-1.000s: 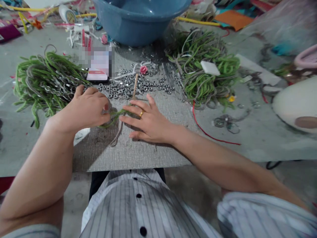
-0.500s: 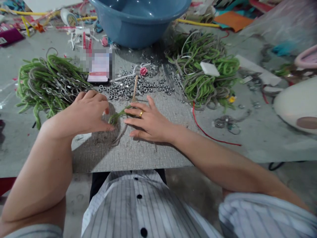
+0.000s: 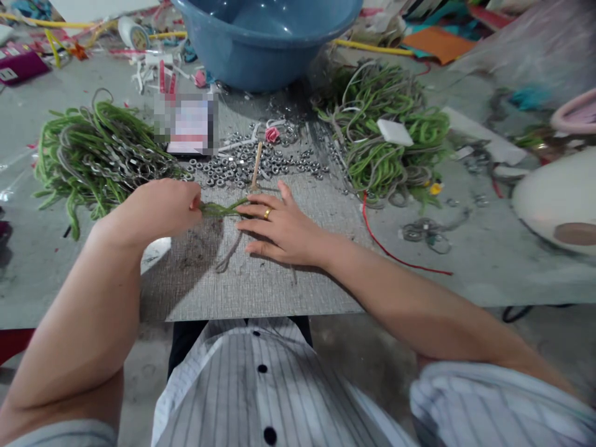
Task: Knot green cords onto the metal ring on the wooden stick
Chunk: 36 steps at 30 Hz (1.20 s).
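My left hand [image 3: 162,203] is closed around one end of a green cord [image 3: 221,210], which stretches sideways to my right hand. Flat on the table lies my right hand [image 3: 274,226], fingers spread and a gold ring on one of them, pressing over the cord's other end. A grey cord loop [image 3: 228,253] trails out from beneath its fingers towards me. Just beyond those fingertips a thin wooden stick [image 3: 256,166] stands up. Small metal rings [image 3: 218,174] lie scattered behind both hands.
Bundles of green and grey cords lie at left [image 3: 93,155] and right [image 3: 386,124]. A blue basin [image 3: 265,62] stands at the back, with a phone [image 3: 190,127] before it. A red cord [image 3: 395,254] and a white rounded object [image 3: 554,198] are to the right.
My left hand has closed on the green cord and straightened it; before, its fingers were apart beside the bunched cord. My right hand stays in place.
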Tool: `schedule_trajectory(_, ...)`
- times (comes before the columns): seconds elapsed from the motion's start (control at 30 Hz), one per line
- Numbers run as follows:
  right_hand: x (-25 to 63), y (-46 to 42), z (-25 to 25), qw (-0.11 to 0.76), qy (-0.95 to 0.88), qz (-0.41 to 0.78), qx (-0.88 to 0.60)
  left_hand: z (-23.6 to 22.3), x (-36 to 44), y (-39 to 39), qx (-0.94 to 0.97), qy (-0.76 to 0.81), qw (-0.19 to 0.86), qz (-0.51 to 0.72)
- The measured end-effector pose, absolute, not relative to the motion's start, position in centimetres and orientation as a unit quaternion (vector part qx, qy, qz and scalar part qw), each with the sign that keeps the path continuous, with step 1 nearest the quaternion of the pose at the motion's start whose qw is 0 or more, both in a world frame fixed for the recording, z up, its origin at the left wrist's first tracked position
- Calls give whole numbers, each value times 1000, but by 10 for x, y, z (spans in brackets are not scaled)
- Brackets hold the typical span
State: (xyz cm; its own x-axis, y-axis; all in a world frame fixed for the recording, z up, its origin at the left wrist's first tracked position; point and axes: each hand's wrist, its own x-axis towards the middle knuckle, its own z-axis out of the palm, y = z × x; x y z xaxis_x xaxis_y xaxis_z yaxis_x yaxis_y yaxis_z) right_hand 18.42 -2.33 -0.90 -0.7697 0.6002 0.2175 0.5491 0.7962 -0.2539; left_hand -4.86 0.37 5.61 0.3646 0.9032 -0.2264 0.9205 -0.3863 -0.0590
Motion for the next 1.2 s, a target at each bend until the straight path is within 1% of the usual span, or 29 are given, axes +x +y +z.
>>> schedule_trajectory(0.17, 184, -23, -9, 136, -936, 95, -310, 60, -50, 7, 781, 624, -9, -40)
schedule_trajectory(0.3, 185, -23, -9, 131, -935, 100, -313, 61, -52, 10, 763, 646, 0, -8)
schedule_trajectory(0.4, 185, -24, -9, 127, -936, 104, -312, 62, -49, 11, 747, 661, 13, 72)
schedule_trajectory(0.43, 185, -24, -8, 126, -936, 105, -312, 62, -48, 12, 736, 665, 37, 120)
schedule_trajectory(0.47, 185, -24, -8, 126, -936, 105, -312, 62, -46, 12, 727, 659, 85, 174)
schedule_trajectory(0.53, 185, -24, -7, 124, -935, 105, -314, 63, -41, 12, 659, 651, 254, 280)
schedule_trajectory(0.6, 184, -24, -7, 121, -935, 106, -317, 63, -37, 11, 588, 598, 411, 357)
schedule_trajectory(0.63, 184, -24, -7, 119, -934, 106, -318, 62, -35, 10, 568, 561, 479, 365)
schedule_trajectory(0.67, 184, -24, -6, 117, -934, 106, -320, 62, -33, 8, 554, 529, 525, 370)
schedule_trajectory(0.77, 184, -24, -6, 114, -934, 104, -322, 58, -29, 2, 560, 459, 587, 363)
schedule_trajectory(0.97, 184, -24, -8, 114, -934, 96, -324, 41, -23, 0, 681, 362, 562, 300)
schedule_trajectory(1.07, 184, -23, -9, 118, -936, 99, -316, 33, -21, 3, 671, 329, 590, 305)
schedule_trajectory(1.2, 185, -23, -10, 122, -937, 101, -312, 31, -21, 4, 663, 332, 586, 327)
